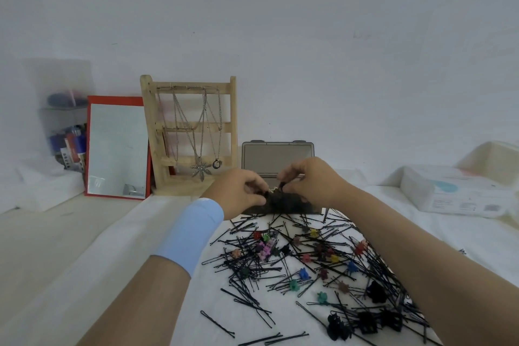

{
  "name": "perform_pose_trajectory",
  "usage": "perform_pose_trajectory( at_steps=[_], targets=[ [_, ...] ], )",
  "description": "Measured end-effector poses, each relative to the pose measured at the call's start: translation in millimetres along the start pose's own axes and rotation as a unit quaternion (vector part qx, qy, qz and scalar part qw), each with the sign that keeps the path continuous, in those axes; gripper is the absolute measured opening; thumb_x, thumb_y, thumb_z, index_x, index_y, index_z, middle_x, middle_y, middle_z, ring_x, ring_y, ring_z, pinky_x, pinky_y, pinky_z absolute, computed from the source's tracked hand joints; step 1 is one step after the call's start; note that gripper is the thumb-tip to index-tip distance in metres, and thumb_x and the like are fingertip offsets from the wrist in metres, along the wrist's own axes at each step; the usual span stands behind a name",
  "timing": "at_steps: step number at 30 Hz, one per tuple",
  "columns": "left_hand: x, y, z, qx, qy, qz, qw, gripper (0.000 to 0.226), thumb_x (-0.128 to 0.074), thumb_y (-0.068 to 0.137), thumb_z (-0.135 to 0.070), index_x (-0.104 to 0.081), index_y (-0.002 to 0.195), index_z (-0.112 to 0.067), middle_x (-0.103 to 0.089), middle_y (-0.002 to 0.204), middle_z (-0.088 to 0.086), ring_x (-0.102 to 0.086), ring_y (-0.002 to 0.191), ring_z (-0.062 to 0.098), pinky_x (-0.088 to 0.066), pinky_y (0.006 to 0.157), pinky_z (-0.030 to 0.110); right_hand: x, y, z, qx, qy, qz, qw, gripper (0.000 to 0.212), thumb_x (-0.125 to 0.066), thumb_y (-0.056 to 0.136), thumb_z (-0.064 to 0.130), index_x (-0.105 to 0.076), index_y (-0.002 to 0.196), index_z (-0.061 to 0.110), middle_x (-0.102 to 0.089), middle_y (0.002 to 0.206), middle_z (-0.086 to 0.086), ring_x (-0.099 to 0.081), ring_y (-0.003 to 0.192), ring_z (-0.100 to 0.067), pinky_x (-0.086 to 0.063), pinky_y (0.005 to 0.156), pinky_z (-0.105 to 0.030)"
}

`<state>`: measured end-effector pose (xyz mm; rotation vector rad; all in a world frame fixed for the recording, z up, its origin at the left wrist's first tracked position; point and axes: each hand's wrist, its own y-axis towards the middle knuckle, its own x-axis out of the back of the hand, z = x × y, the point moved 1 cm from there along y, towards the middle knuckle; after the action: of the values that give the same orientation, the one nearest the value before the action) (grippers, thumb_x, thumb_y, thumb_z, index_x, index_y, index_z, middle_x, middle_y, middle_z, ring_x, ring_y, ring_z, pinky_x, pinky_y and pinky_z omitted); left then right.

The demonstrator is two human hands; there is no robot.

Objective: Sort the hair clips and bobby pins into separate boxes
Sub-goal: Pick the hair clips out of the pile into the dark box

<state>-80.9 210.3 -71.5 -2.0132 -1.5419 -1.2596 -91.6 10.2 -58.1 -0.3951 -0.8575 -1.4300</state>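
Note:
A heap of black bobby pins [280, 275] lies spread over the white cloth, mixed with small coloured claw clips [302, 273] and larger black claw clips [365, 323] at the lower right. Behind the heap stands a grey box [276, 157] with its lid raised; its tray holds a dark pile of pins. Over that tray my left hand [241, 191] and my right hand [306, 180] meet, both pinching a small dark piece between their fingertips. Whether it is a clip or a pin I cannot tell.
A wooden jewellery stand [191, 132] with hanging necklaces stands behind my left hand. A red-framed mirror [116, 149] leans at its left, with a clear organiser [66, 126] further left. A white packet [455, 191] lies at the right.

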Motion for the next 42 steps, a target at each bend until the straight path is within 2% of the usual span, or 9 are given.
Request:
perform_pose_trajectory(
  at_steps=[5,10,15,18,21,24,28,38,42],
  targets=[
    [2.8,17.8,-2.3,-0.006,-0.003,-0.064,0.998,0.007,-0.063,0.095,-0.027,-0.07,0.094,-0.026,-0.067,0.077,-0.014,-0.065,0.07,0.003,-0.041,0.063,0.016,-1.4,16.4,-2.9,0.016,-0.03,-0.034,0.999,0.012,-0.068,0.092,0.017,-0.073,0.102,0.023,-0.067,0.088,0.012,-0.058,0.06,0.006,-0.044,0.064,-0.015],
    [0.1,38.2,1.4,0.01,0.077,-0.047,0.996,0.015,-0.059,0.097,-0.032,-0.072,0.105,-0.031,-0.068,0.102,-0.014,-0.059,0.091,0.007,-0.042,0.08,0.025,-3.3,22.2,-5.6,0.026,-0.064,-0.026,0.997,0.017,-0.065,0.093,0.017,-0.074,0.107,0.023,-0.067,0.092,0.011,-0.061,0.089,-0.009,-0.046,0.083,-0.024],
    [-3.0,37.6,10.2,0.02,0.085,-0.011,0.996,0.02,-0.063,0.093,-0.034,-0.071,0.112,-0.033,-0.068,0.116,-0.014,-0.061,0.108,0.011,-0.048,0.098,0.036,-4.3,13.0,1.3,0.044,-0.088,0.077,0.992,0.013,-0.068,0.088,0.02,-0.076,0.097,0.025,-0.069,0.079,0.013,-0.065,0.068,-0.005,-0.05,0.065,-0.016],
    [0.8,24.1,7.9,-0.008,0.058,-0.004,0.998,0.008,-0.067,0.091,-0.028,-0.074,0.093,-0.032,-0.068,0.097,-0.017,-0.061,0.092,0.004,-0.047,0.085,0.028,-9.4,4.3,6.3,0.036,-0.085,0.184,0.979,0.009,-0.072,0.084,0.015,-0.073,0.093,0.018,-0.071,0.063,0.01,-0.069,0.056,-0.011,-0.054,0.054,-0.023],
    [1.2,5.9,3.6,-0.013,0.077,0.117,0.99,0.009,-0.072,0.085,-0.025,-0.078,0.092,-0.029,-0.069,0.088,-0.018,-0.06,0.079,-0.002,-0.043,0.073,0.02,-18.5,-0.7,12.7,0.047,-0.137,0.247,0.958,0.017,-0.074,0.084,0.01,-0.076,0.1,0.017,-0.069,0.061,0.014,-0.066,0.055,-0.008,-0.051,0.048,-0.018],
    [-6.4,-7.1,3.0,0.001,0.149,0.203,0.968,0.02,-0.075,0.083,-0.027,-0.078,0.103,-0.029,-0.07,0.098,-0.017,-0.064,0.09,0.005,-0.046,0.078,0.019,-29.8,-2.8,14.8,0.037,-0.19,0.27,0.943,0.025,-0.078,0.082,0.016,-0.078,0.105,0.022,-0.075,0.081,0.004,-0.067,0.06,-0.01,-0.06,0.054,-0.028],
    [-13.1,-13.5,4.9,0.004,0.142,0.179,0.974,0.016,-0.078,0.082,-0.023,-0.079,0.097,-0.027,-0.07,0.093,-0.014,-0.065,0.09,0.009,-0.048,0.079,0.02,-35.9,-6.0,15.3,0.03,-0.213,0.262,0.941,0.015,-0.079,0.08,0.023,-0.08,0.095,0.025,-0.076,0.08,0.005,-0.072,0.071,-0.015,-0.062,0.069,-0.033],
    [13.4,-20.0,17.3,0.032,0.02,0.101,0.994,0.014,-0.07,0.088,-0.012,-0.068,0.098,-0.022,-0.075,0.086,-0.006,-0.072,0.068,0.005,-0.054,0.062,0.025,-38.9,-7.7,35.1,0.032,-0.168,0.254,0.952,0.019,-0.075,0.084,0.014,-0.078,0.102,0.017,-0.072,0.068,0.005,-0.065,0.052,-0.009,-0.055,0.049,-0.024],
    [34.3,-22.1,32.9,0.052,0.029,-0.03,0.998,0.012,-0.075,0.085,-0.022,-0.069,0.093,-0.029,-0.069,0.09,-0.016,-0.061,0.074,-0.001,-0.045,0.065,0.02,-48.8,-7.1,35.6,0.005,-0.182,0.263,0.948,0.014,-0.074,0.087,0.016,-0.077,0.1,0.013,-0.075,0.082,-0.007,-0.074,0.069,-0.021,-0.055,0.047,-0.022]
  ],
)
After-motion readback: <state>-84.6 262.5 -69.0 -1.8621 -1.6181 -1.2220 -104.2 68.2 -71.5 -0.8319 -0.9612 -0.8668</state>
